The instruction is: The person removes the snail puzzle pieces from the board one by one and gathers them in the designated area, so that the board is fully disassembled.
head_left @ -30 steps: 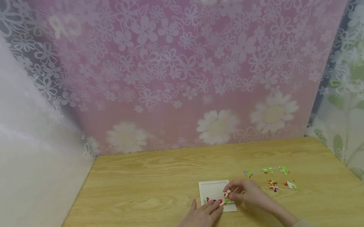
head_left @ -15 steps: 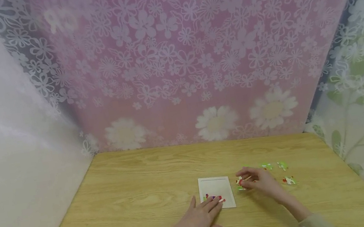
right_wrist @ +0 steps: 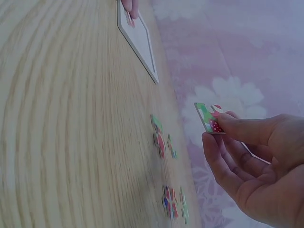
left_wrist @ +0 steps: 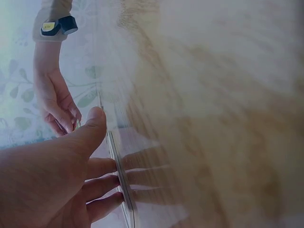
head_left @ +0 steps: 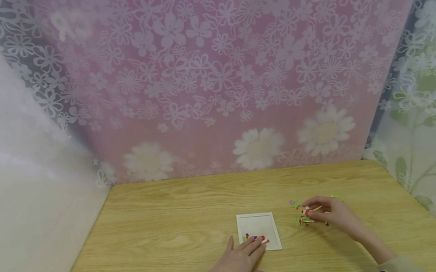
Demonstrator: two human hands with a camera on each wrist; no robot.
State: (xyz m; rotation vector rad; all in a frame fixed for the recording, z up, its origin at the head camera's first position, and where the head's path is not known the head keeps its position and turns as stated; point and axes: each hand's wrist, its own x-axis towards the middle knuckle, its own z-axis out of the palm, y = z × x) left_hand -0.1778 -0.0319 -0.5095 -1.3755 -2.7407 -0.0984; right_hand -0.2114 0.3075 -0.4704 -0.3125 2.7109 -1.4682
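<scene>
A shallow white puzzle tray (head_left: 253, 221) lies on the table in the head view. My left hand (head_left: 230, 268) rests flat on its near part, fingers extended over colourful puzzle pieces (head_left: 252, 237) that they partly cover. To the right of the tray, my right hand (head_left: 338, 219) is raised off the table. Between its thumb and fingers it pinches a green, red and white puzzle piece (right_wrist: 209, 118) with white dots on the red. In the right wrist view this piece is tilted and clear of the tabletop; the fingers hide part of it.
Loose puzzle pieces lie below and around the right hand, among them a red and blue one (right_wrist: 169, 202) and one with a pink flower (head_left: 293, 202). A floral pink curtain (head_left: 202, 86) closes off the table's back, with pale walls at both sides.
My right hand has carried the pinched puzzle piece away from the tray, to the right, over the loose pieces. The left hand has stayed on the tray.
</scene>
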